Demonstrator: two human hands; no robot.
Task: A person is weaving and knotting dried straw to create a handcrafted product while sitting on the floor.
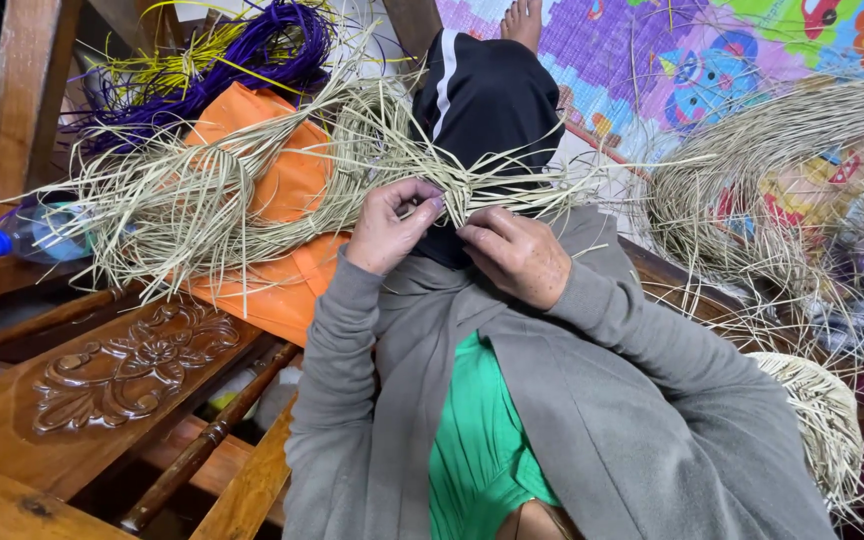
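Carved wooden furniture [122, 375] frames the near left. Above the lap, pale straw strands [432, 165] are pinched in the grip of the left hand [389, 228] and the right hand [517, 255]. Behind them an orange bag [282, 190] and purple fibres [272, 45] are seen.

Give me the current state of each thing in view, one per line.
left hand: pinching the pale straw strands.
right hand: closed on the same strands.
pale straw strands: partly plaited, loose ends splayed.
purple and yellow strands: bundled, untouched.
plastic bottle: lying down, blue cap on.
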